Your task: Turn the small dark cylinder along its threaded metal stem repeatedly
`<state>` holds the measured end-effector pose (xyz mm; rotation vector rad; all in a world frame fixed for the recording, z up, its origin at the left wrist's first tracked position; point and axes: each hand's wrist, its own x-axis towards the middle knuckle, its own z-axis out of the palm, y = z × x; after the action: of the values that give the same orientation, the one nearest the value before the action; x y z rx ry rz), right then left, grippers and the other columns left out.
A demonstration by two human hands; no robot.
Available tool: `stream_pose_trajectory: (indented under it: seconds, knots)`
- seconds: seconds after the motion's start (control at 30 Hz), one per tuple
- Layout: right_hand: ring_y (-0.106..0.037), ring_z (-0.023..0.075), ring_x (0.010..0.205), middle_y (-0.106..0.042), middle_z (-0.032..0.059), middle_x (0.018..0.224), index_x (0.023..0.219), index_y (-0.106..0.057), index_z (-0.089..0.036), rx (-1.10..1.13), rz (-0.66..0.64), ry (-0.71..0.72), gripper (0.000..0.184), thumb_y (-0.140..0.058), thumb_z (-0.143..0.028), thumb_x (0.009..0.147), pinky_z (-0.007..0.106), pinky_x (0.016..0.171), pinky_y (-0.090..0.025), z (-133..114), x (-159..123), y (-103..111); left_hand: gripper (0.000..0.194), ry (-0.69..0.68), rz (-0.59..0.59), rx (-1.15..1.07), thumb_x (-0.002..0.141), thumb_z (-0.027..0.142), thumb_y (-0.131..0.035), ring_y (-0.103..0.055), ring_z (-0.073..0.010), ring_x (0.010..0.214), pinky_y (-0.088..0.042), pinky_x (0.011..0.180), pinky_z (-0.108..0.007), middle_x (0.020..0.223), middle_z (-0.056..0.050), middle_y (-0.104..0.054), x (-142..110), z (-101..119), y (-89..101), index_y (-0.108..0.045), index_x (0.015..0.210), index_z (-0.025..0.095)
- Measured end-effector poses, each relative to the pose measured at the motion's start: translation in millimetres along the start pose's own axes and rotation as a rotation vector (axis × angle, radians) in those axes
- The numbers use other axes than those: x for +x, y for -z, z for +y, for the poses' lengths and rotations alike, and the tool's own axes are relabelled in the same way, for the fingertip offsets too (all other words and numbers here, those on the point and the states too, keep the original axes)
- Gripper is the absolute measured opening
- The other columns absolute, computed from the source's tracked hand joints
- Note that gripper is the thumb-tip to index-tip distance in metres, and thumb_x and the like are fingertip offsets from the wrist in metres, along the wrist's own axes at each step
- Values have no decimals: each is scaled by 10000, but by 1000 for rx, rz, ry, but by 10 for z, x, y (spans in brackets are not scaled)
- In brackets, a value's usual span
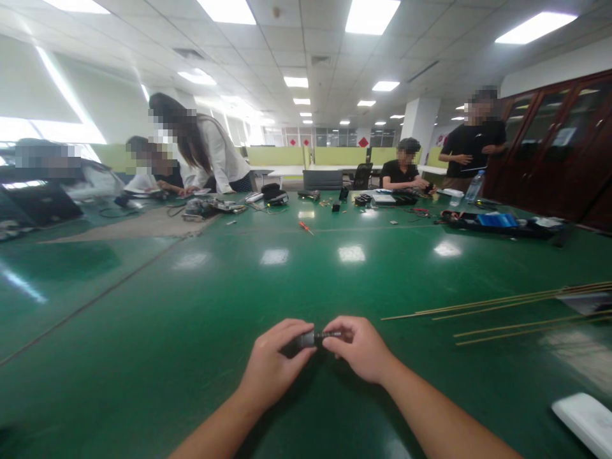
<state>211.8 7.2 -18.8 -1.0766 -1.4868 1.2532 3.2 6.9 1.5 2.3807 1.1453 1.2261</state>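
Just above the green table (201, 344), near its front, my two hands meet over a small dark part. My left hand (280, 357) is closed round a short grey cylinder (307, 338), thumb below and fingers above. A thin, dark, ridged rod (329, 335) lies in line with the cylinder's right end. Thumb and fingers of my right hand (358, 347) pinch this rod. Whether the rod and cylinder are one piece I cannot tell. My fingers hide part of both.
Thin brass-coloured rods (502, 303) lie at the right. A white device (586, 417) sits at the lower right. Farther back are a red screwdriver (306, 227), a black tray (459, 222) with a blue pack, and a bottle (475, 187). Several people are round the table's far side.
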Motion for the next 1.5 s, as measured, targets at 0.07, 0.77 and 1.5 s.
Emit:
stream_pose_trajectory:
  seconds: [0.07, 0.77, 1.5]
  knots:
    - [-594, 128, 564, -666, 1, 688, 894, -699, -142, 10, 2, 2, 163, -708, -250, 772, 238, 562, -466, 7, 0, -2, 240, -3, 8, 4, 789, 192, -733, -712, -193, 890, -588, 819, -290, 981, -51, -744, 1, 3, 3, -743, 1026, 232]
    - [-581, 117, 556, -635, -5, 677, 892, -678, -137, 28, 41, -8, 166, -694, -248, 771, 230, 545, -463, 23, 8, -11, 245, -1, 23, 5, 815, 196, -722, -698, -188, 939, -570, 851, -292, 1015, -29, -735, -9, -53, -7, -722, 1053, 257]
    - [-574, 108, 534, -619, -14, 675, 893, -651, -141, 64, 56, 9, 148, -679, -248, 795, 222, 520, -459, 37, 20, -10, 251, -4, 54, 31, 810, 196, -730, -700, -179, 941, -567, 867, -288, 1021, -18, -736, -10, -41, 12, -718, 1052, 262]
